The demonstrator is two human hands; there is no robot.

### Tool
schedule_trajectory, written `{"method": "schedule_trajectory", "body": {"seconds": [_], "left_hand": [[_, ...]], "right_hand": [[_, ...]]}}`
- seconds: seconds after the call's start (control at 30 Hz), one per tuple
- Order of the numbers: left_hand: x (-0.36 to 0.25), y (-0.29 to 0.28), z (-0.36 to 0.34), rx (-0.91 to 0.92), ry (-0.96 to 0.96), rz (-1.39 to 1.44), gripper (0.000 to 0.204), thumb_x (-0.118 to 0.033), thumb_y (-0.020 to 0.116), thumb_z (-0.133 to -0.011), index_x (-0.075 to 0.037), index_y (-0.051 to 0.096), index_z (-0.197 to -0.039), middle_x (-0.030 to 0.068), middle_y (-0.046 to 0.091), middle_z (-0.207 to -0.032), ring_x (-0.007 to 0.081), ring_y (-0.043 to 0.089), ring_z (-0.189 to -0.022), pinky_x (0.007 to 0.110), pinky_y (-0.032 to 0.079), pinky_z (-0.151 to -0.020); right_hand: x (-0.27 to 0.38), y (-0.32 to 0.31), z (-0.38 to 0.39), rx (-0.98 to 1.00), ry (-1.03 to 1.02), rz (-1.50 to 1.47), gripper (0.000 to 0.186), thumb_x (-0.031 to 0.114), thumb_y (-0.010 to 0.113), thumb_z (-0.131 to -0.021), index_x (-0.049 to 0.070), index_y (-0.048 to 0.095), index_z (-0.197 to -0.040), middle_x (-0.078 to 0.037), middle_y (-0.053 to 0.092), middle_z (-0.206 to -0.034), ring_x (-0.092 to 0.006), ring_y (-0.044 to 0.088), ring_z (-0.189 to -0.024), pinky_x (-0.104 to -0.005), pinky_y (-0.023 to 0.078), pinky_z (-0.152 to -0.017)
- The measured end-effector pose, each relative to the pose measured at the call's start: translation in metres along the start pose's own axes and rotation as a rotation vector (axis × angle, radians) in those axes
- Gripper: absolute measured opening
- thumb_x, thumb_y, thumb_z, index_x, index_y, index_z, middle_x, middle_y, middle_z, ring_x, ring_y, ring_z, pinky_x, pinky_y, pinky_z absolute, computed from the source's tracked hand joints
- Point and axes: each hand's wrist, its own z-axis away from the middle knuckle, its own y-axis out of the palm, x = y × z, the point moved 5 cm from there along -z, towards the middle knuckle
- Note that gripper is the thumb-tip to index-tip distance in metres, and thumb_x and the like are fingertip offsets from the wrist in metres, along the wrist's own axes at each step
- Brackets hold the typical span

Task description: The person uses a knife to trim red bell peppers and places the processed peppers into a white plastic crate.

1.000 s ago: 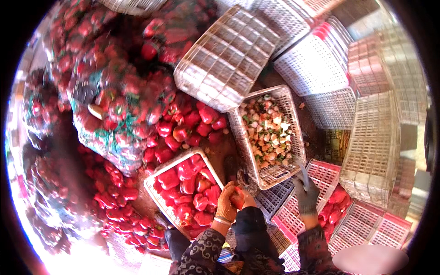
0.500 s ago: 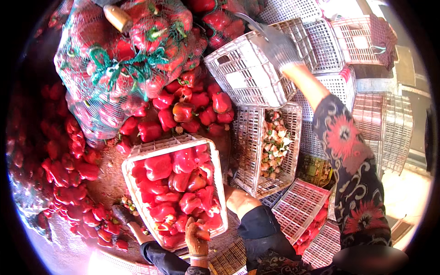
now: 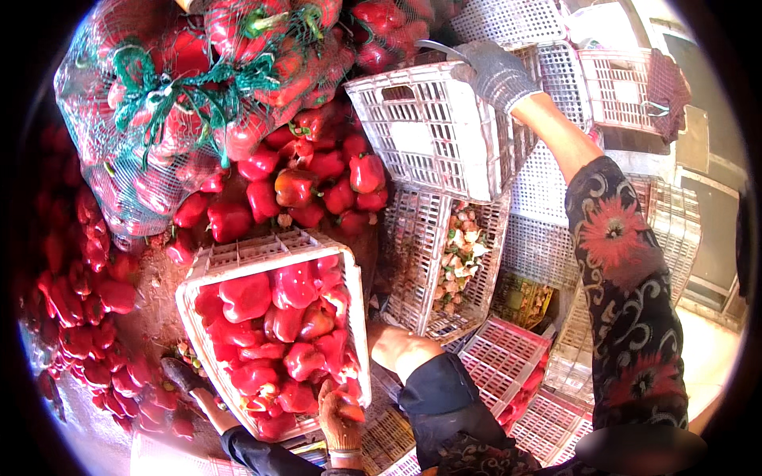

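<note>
My left hand [image 3: 340, 420], in an orange-brown glove, is closed at the near edge of a white crate [image 3: 363, 349] full of red bell peppers [image 3: 298, 317]. A red-orange piece of bell pepper [image 3: 352, 412] shows at its fingers. My right hand [image 3: 498, 78], in a grey glove, is stretched out over the top of an off-white slatted crate [image 3: 421, 135]. From its closed fingers sticks a thin curved metal blade [image 3: 435, 45]. The glove hides the rest of that tool.
A slatted crate [image 3: 432, 270] beside my knee holds pale pepper cores [image 3: 459, 254]. Green-tied mesh sacks [image 3: 175, 103] of red peppers stand at the far left. Loose peppers [image 3: 79, 317] cover the left floor. Stacked crates [image 3: 548, 182] fill the right side.
The whole view has shifted, so the sacks and pepper crate sit further left. My right hand has moved slightly along the slatted crate's top. My left hand stays at the pepper crate.
</note>
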Motion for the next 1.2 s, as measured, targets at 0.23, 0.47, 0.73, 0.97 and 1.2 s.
{"method": "schedule_trajectory", "body": {"seconds": [0.23, 0.47, 0.73, 0.97, 1.2], "left_hand": [[0.004, -0.038, -0.001, 0.024, -0.018, -0.066, 0.049, -0.028, 0.058, -0.09, -0.002, 0.049, -0.13, 0.0123, 0.062, -0.108, 0.0186, 0.058, -0.093, 0.031, 0.049, -0.078], [-0.017, 0.014, 0.058, -0.026, -0.049, 0.117, 0.022, -0.028, 0.058, -0.096, -0.007, 0.063, -0.102, -0.0006, 0.058, -0.076, 0.0061, 0.051, -0.058, 0.019, 0.039, -0.044], [-0.02, 0.037, 0.029, 0.215, -0.169, -0.042, 0.025, -0.025, 0.052, -0.098, -0.01, 0.061, -0.116, 0.0014, 0.063, -0.085, 0.0121, 0.058, -0.073, 0.027, 0.049, -0.067], [0.002, 0.079, 0.007, 0.148, -0.155, -0.179, 0.024, -0.033, 0.052, -0.098, -0.012, 0.063, -0.104, -0.0019, 0.059, -0.077, 0.011, 0.055, -0.063, 0.025, 0.044, -0.054], [0.01, 0.114, 0.026, 0.141, -0.077, -0.378, 0.028, -0.037, 0.057, -0.095, -0.012, 0.065, -0.105, -0.0037, 0.059, -0.074, 0.0107, 0.054, -0.059, 0.026, 0.043, -0.048]], "right_hand": [[-0.002, -0.017, -0.014, 0.297, 0.084, 0.072, 0.034, 0.031, 0.055, -0.09, 0.01, 0.066, -0.113, -0.018, 0.068, -0.104, -0.0365, 0.065, -0.099, -0.0465, 0.052, -0.086], [0.06, -0.08, 0.074, 0.229, -0.091, 0.153, 0.023, 0.026, 0.06, -0.088, 0.007, 0.064, -0.101, -0.01, 0.064, -0.096, -0.0272, 0.06, -0.095, -0.041, 0.055, -0.076], [-0.017, -0.086, 0.285, 0.338, 0.435, -0.07, 0.029, 0.03, 0.066, -0.084, 0.009, 0.064, -0.105, -0.013, 0.06, -0.098, -0.031, 0.056, -0.101, -0.042, 0.053, -0.075], [-0.04, -0.069, 0.322, -0.067, 0.583, -0.193, 0.03, 0.031, 0.062, -0.085, 0.006, 0.067, -0.101, -0.015, 0.061, -0.092, -0.0349, 0.058, -0.092, -0.0457, 0.049, -0.08], [0.027, -0.063, 0.387, -0.025, 0.34, -0.274, 0.026, 0.024, 0.064, -0.079, 0.014, 0.066, -0.103, -0.006, 0.062, -0.091, -0.0246, 0.062, -0.084, -0.0395, 0.052, -0.071]]}}
